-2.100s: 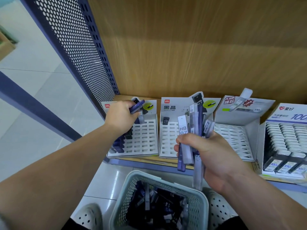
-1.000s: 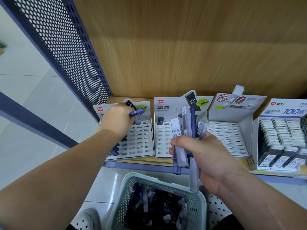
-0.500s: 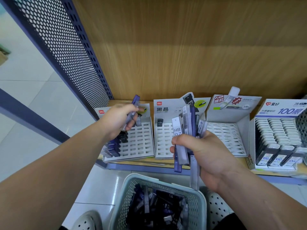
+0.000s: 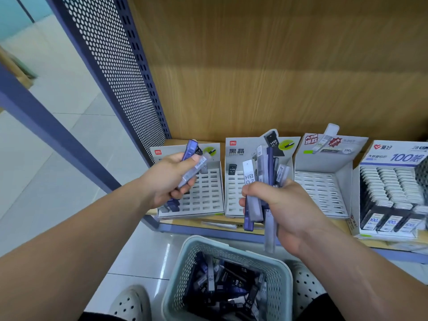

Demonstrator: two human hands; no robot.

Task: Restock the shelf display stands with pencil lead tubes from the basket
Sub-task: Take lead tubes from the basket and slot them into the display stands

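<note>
My left hand [image 4: 170, 179] grips two pencil lead tubes [image 4: 191, 166], one blue and one clear, above the leftmost white display stand [image 4: 205, 195]. That stand has a few dark tubes in its left slots. In front of the second stand [image 4: 234, 193], my right hand [image 4: 282, 207] holds a bundle of several lead tubes [image 4: 261, 181], clear and blue, upright. A pale green basket [image 4: 280, 281] on the floor below holds many dark tubes.
A third stand [image 4: 322, 191] on the shelf has bare slots. A fuller box of white-capped tubes [image 4: 393, 188] sits at the right. A perforated blue side panel [image 4: 120, 72] bounds the shelf on the left. Wooden back wall behind. My shoes flank the basket.
My left hand has lifted away from the leftmost stand's slots and now holds its tubes higher and tilted. The right hand has kept its bundle nearly still.
</note>
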